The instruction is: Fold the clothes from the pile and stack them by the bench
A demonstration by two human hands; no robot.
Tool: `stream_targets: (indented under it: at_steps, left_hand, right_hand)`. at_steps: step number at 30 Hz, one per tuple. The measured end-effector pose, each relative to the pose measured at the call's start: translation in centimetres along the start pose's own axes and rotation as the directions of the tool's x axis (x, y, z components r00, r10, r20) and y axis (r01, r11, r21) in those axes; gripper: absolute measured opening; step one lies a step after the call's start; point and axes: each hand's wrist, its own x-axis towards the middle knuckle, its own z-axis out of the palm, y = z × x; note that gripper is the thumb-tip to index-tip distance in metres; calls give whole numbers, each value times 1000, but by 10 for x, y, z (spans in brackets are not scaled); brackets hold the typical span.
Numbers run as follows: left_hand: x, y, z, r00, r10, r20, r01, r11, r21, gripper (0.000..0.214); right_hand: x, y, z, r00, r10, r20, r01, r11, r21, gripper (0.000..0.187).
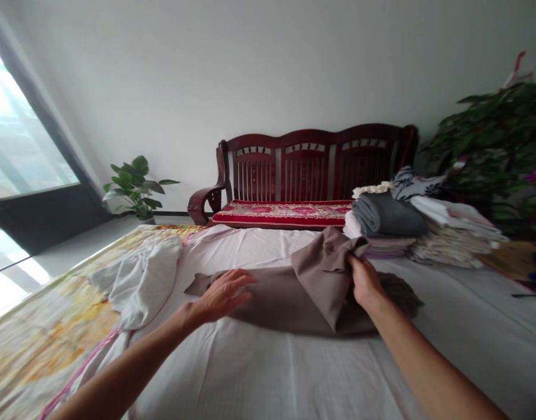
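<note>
A brown garment (277,297) lies spread sideways across a white sheet (259,379) in front of me; its exact kind cannot be made out. My right hand (363,275) is closed on a bunched part of it, lifting that part into a raised fold. Over the garment's left end is my left hand (226,296), fingers stretched out and apart, palm down. Whether the left fingertips touch the cloth is hard to tell. Past the right wrist, the garment's right end lies crumpled on the sheet.
A crumpled white garment (148,283) lies to the left, partly on a yellow floral cloth (75,332). Stacks of folded clothes stand at the back right, with a dark grey folded piece (386,214). Behind are a wooden bench (303,163) and a potted plant (139,186).
</note>
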Motion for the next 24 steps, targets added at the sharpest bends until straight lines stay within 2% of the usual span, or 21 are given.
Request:
stream_targets:
  at_steps: [2, 4, 8, 12, 14, 16, 18, 20, 22, 24]
  left_hand:
    - [-21, -7, 1, 995, 3, 104, -13, 995, 99, 34]
    - [-36, -13, -3, 991, -26, 134, 7, 990, 140, 31]
    - [-49, -27, -13, 989, -119, 90, 106, 985, 136, 23]
    - [-47, -39, -11, 967, -252, 28, 243, 953, 179, 22]
    - [-43, -45, -6, 938, -342, -65, 347, 902, 258, 23]
    - [-38, -52, -3, 880, -436, -187, 474, 820, 321, 32]
    - [-33, -60, -4, 825, -516, -228, 564, 757, 330, 42]
    - [-26, -67, -9, 801, -574, -168, 595, 734, 328, 40]
    - [-17, -71, -17, 802, -594, -70, 580, 743, 334, 30]
    - [-8, -73, -27, 797, -603, -13, 576, 754, 316, 24]
  right_hand:
    - [4, 13, -15, 1000, 11, -28, -11, 1000, -12, 43]
    - [5, 21, -20, 1000, -3, -27, 2, 999, -38, 45]
    - [6, 29, -22, 1000, -19, -11, 18, 996, -91, 46]
    - [10, 32, -25, 1000, -7, -11, 6, 993, -121, 46]
    - [9, 33, -26, 1000, -8, -12, 6, 992, -123, 45]
    - [8, 33, -25, 1000, -27, -8, 26, 990, -141, 44]
    - [6, 33, -25, 997, -74, -6, 71, 977, -199, 43]
    - [5, 33, -25, 991, -131, -36, 116, 953, -279, 44]
    - [6, 31, -25, 973, -211, -97, 159, 909, -385, 48]
    - [3, 23, -25, 918, -384, -104, 271, 796, -541, 56]
